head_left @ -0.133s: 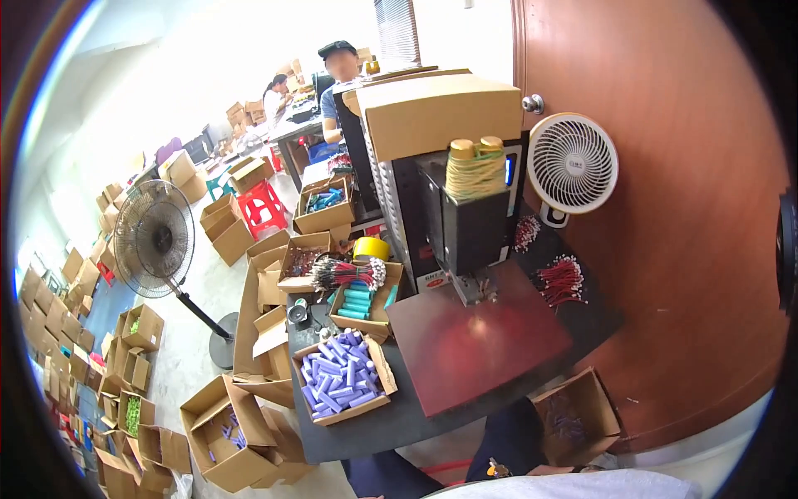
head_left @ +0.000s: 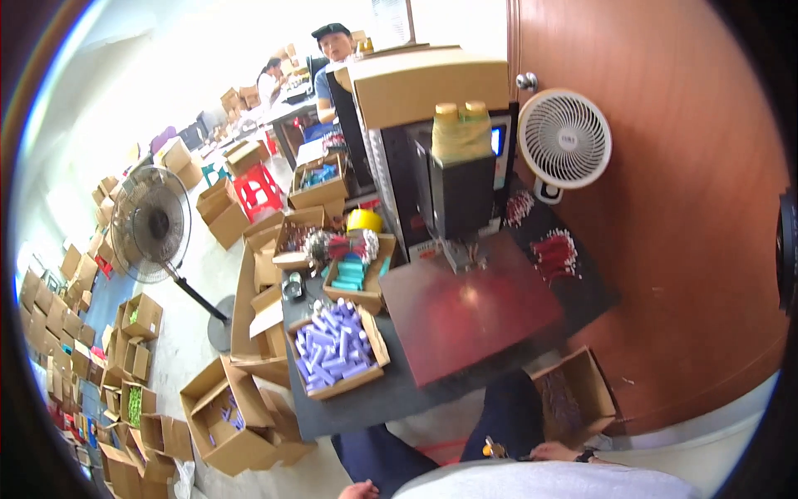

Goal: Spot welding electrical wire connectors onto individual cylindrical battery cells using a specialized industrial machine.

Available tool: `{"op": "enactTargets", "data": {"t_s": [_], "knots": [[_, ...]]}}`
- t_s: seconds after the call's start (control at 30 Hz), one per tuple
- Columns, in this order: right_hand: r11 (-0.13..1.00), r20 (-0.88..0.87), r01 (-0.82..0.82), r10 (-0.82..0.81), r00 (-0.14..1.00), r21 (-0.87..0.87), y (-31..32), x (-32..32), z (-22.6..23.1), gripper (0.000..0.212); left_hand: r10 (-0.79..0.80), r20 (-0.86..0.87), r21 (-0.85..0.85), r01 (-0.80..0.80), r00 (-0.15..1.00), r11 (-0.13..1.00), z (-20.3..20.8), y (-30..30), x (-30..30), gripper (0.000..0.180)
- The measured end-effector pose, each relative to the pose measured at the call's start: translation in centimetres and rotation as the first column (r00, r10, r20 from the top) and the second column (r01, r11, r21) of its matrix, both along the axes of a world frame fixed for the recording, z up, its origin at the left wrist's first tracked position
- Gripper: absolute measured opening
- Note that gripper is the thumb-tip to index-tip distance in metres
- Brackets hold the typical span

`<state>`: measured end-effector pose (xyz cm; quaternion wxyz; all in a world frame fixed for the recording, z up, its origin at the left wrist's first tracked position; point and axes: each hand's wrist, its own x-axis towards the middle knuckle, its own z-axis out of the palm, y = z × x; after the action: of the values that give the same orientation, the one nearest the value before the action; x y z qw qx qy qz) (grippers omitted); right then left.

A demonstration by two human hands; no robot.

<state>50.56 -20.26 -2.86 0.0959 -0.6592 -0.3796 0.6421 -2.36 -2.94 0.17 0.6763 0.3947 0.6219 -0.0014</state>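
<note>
My left hand (head_left: 359,491) is at the lower edge beside my dark-trousered thigh, only partly in view. Near the other thigh is my right hand (head_left: 555,451), with a dark band at its wrist and a small gold-coloured thing (head_left: 495,449) just left of it. Blur hides the fingers of both hands, and neither touches the table. In front stands a black bench machine (head_left: 461,195) with a dark red plate (head_left: 474,320) under its metal tips. Left of the plate, a shallow carton holds purple cylindrical battery cells (head_left: 337,345).
Behind the purple cells are teal cells (head_left: 349,273) in a box, with a bundle of red-black wires (head_left: 342,246) on top. More wires (head_left: 555,254) lie right of the plate. A white fan (head_left: 565,140) stands behind. Cartons (head_left: 229,416) crowd the floor; a person (head_left: 328,75) sits beyond.
Both my hands have come further into view at the lower edge. The whole scene has shifted slightly upward and left as the head view tilted.
</note>
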Motion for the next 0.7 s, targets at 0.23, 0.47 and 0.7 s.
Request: {"op": "enactTargets", "data": {"t_s": [0.23,0.47,0.7], "knots": [[0.995,0.382,0.103,-0.090,0.920,-0.014,-4.7,-0.8,3.2,0.025,-0.024,-0.303,0.404,0.151,0.953,0.902,0.7,-1.7,-1.9,0.033],[0.996,0.411,0.019,0.017,0.912,-0.083,-6.5,-1.0,0.0,0.023,0.007,-0.290,0.466,0.135,0.957,0.875,1.4,-0.3,-0.4,0.031],[0.983,0.536,-0.062,-0.040,0.843,0.170,-2.6,0.9,1.4,0.023,0.043,-0.269,0.498,0.101,0.962,0.861,1.7,0.5,-1.1,0.029]]}}
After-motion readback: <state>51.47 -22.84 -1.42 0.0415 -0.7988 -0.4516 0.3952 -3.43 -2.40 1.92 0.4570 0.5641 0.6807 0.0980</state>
